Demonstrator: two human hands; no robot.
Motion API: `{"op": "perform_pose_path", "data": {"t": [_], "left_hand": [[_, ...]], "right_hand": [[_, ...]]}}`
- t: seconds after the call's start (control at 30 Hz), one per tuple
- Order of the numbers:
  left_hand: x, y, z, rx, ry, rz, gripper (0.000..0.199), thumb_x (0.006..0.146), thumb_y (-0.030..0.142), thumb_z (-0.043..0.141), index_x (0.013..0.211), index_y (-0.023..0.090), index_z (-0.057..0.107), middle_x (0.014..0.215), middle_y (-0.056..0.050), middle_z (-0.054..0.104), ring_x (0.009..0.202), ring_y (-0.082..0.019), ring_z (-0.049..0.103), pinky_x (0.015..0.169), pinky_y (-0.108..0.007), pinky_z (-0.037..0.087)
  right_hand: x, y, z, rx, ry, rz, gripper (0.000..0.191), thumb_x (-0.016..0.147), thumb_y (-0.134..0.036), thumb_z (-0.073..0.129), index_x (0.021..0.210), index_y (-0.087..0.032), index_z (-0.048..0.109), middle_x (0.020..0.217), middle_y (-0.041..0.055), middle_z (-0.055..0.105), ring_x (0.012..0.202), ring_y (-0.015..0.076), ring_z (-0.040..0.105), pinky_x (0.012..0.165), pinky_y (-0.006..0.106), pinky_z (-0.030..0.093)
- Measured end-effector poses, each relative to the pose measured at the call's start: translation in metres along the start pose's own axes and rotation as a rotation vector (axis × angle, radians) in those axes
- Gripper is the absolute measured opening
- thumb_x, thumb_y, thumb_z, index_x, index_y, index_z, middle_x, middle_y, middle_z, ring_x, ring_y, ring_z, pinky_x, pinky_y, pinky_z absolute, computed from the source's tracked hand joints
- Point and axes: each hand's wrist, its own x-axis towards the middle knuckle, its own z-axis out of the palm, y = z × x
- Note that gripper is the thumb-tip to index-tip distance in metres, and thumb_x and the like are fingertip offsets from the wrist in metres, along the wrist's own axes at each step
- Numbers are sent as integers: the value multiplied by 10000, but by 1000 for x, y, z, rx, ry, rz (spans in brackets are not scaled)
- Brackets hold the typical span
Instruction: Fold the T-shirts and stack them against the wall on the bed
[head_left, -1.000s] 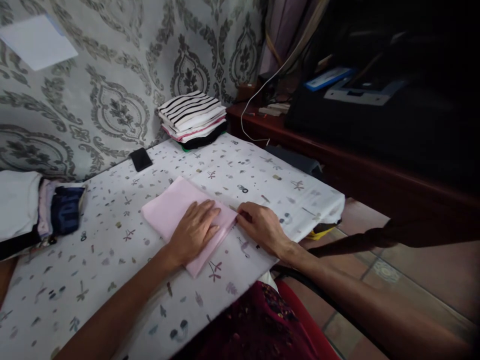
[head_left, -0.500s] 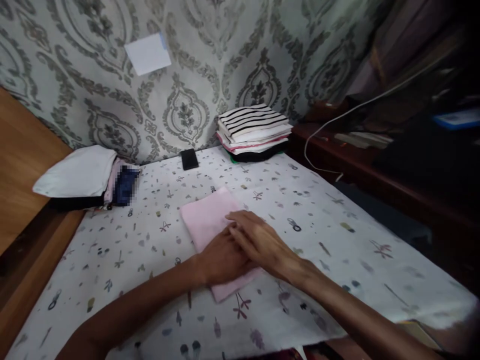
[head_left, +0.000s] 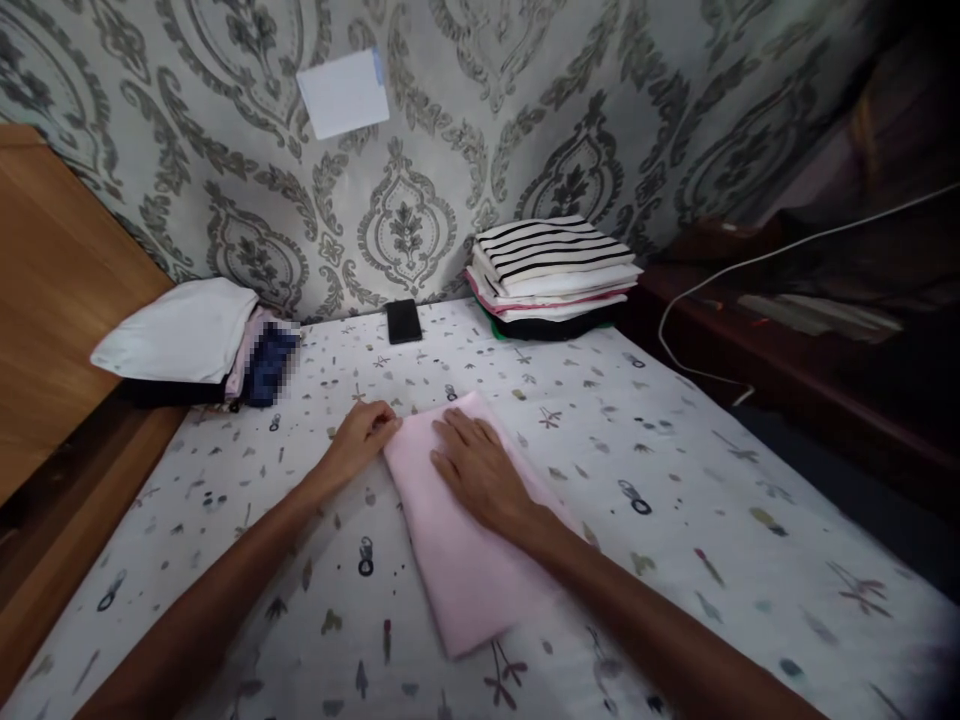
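Observation:
A folded pink cloth (head_left: 469,570) lies flat on the printed bedsheet (head_left: 300,620) in front of me. My left hand (head_left: 364,440) is at its far left corner, thumb and fingers pinched together on the edge. Flat on the upper part of the cloth rests my right hand (head_left: 480,465), its fingers stretched out and pointing away from me. Part of the cloth's right side is hidden under my right hand and forearm.
A stack of folded clothes (head_left: 555,275) with a striped top stands at the back right. Another pile (head_left: 180,330) sits at the left by a wooden panel (head_left: 67,300). A black phone (head_left: 404,321) lies near the wall. A white cable (head_left: 675,310) hangs at the right.
My hands were crossed one over the other on the cloth; now they are apart, the left at the far corner and the right flat. The view has shifted slightly left.

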Motion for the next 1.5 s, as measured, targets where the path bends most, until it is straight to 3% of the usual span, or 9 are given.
{"op": "perform_pose_path", "data": {"t": [0.2,0.4,0.53,0.73,0.87,1.13,1.23,1.4,1.5], "left_hand": [[1,-4,13,44,-32,47,254,950,369,455,765,207,521,661,29,522,665,-161,486,684,-294,365],[-6,-11,10,409,67,94,207,985,294,444,873,195,587,760,-25,617,794,-220,545,791,-368,391],[-24,13,20,533,179,328,237,999,246,416,933,167,629,915,-90,657,909,-249,539,863,-417,405],[-72,56,59,416,-117,858,336,1022,362,424,1184,148,625,1251,-117,665,1207,-245,539,1097,-430,342],[-100,64,65,369,-348,917,504,1026,497,383,1438,217,462,1548,-84,468,1471,-226,335,1223,-467,188],[-125,75,68,62,-514,998,453,1026,408,414,1372,133,511,1489,-116,537,1433,-228,426,1231,-451,238],[-127,72,56,-213,-436,813,307,997,309,459,1245,163,567,1328,-143,633,1309,-247,535,1132,-423,399],[-128,55,30,-585,-131,-128,258,939,283,525,1182,211,474,1212,-141,563,1153,-245,558,999,-445,492],[-120,46,22,-850,-98,-437,359,895,381,605,1173,213,452,1266,-149,530,1217,-251,530,966,-417,528]], "right_hand": [[3,0,3,-119,-68,36,576,1019,-456,389,1495,-143,469,1603,169,354,1507,346,248,1211,542,213],[2,1,7,-147,-57,31,580,1018,-493,374,1509,-195,456,1613,140,345,1515,347,222,1211,540,212],[6,6,5,-126,-95,11,578,1033,-485,317,1522,-200,435,1625,137,321,1521,334,208,1206,548,215],[30,24,-5,-97,-228,-97,558,1053,-420,256,1538,-182,397,1624,129,324,1520,262,236,1220,512,203],[54,34,-4,-129,-201,-119,553,1038,-464,317,1513,-207,433,1614,108,350,1513,250,258,1226,501,191],[72,50,2,-64,-109,-172,488,1034,-439,308,1397,-232,559,1549,95,466,1441,256,397,1187,504,272],[69,53,1,-42,-26,-216,447,1014,-422,354,1283,-201,633,1395,128,590,1317,279,501,1113,488,360],[67,50,-1,-62,20,-222,361,957,-402,443,1107,-162,668,1131,148,636,1054,295,555,962,471,428],[67,47,-3,-94,14,-196,324,939,-382,455,1053,-157,658,1105,147,624,1024,284,546,953,444,414]]}}
